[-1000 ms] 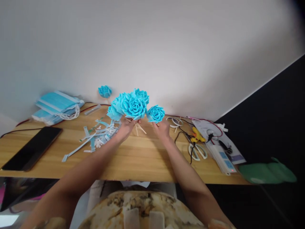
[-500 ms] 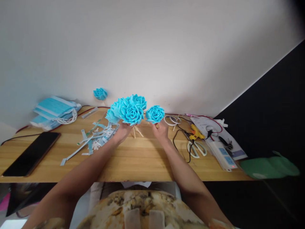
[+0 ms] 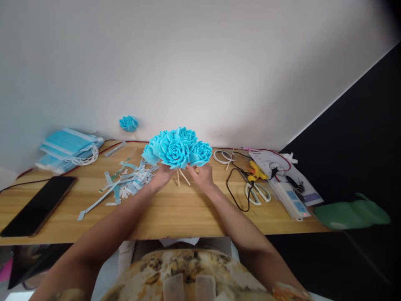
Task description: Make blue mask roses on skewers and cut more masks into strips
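A bunch of blue artificial flowers with layered petals is held up over the middle of the table. Beneath its left side, my left hand is closed around the stems, the fingers partly covered by petals. My right hand is closed under a single blue flower, which sits against the bunch's right side. Thin pale stick stems poke out below, between my hands. One more blue flower stands apart by the wall on a thin stem.
Blue face masks, a phone and cut strips lie on the left. To the right are a yellow glue gun, white-handled scissors, a coil, cables, a power strip and a green object.
My right hand has moved left, bringing its single flower against the bunch; the gap between them has closed. The left hand keeps its hold on the bunch.
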The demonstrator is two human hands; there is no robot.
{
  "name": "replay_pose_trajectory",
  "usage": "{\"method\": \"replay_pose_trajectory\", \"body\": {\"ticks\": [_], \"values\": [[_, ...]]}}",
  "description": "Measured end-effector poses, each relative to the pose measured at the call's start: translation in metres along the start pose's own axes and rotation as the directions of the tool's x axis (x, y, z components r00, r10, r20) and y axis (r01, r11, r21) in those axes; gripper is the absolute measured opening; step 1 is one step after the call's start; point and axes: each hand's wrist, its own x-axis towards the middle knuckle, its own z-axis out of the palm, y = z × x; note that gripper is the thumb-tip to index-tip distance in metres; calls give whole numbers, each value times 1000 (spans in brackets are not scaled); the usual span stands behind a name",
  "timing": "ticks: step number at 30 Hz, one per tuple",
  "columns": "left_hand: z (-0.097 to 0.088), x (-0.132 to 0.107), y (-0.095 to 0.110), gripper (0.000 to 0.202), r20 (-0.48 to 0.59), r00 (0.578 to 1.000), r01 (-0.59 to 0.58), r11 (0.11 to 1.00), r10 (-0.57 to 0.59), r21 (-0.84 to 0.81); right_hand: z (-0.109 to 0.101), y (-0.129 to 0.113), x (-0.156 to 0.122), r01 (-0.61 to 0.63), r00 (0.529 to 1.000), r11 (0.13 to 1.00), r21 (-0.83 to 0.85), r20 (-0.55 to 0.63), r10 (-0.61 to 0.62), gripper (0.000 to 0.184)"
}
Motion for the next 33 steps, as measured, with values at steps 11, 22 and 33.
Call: {"method": "replay_pose_trajectory", "body": {"ticks": [11,22,33], "values": [[2,1,7,42,168,984,-42,997,52,-62,-4,-2,4,81,995,983,167,-69,-70,31],[-58,50,61,26,-441,887,-327,858,135,-396,62,-8,96,-78,962,997,24,265,69,37],[-133,62,72,43,-787,567,-573,803,244,-163,193,-95,179,-63,901,983,-173,414,130,39]]}}
